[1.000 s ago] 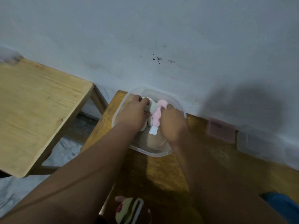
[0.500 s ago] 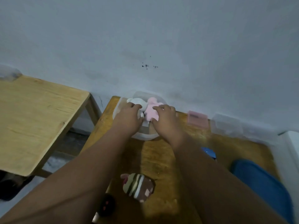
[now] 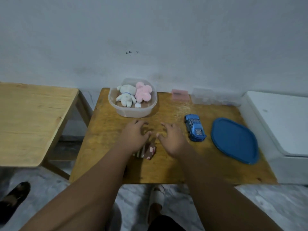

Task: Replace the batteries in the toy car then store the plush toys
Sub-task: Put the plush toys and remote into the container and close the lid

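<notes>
Head view: left hand [image 3: 135, 136] and right hand [image 3: 173, 139] spread, empty

No text, brand, number or sign can be read anywhere. The small white tag [image 3: 138, 105] beside the pink plush [image 3: 143, 93] in the clear container [image 3: 131, 112] looks blank, and the pink box [image 3: 179, 95] at the far edge shows only a dark, unreadable smudge.
</notes>
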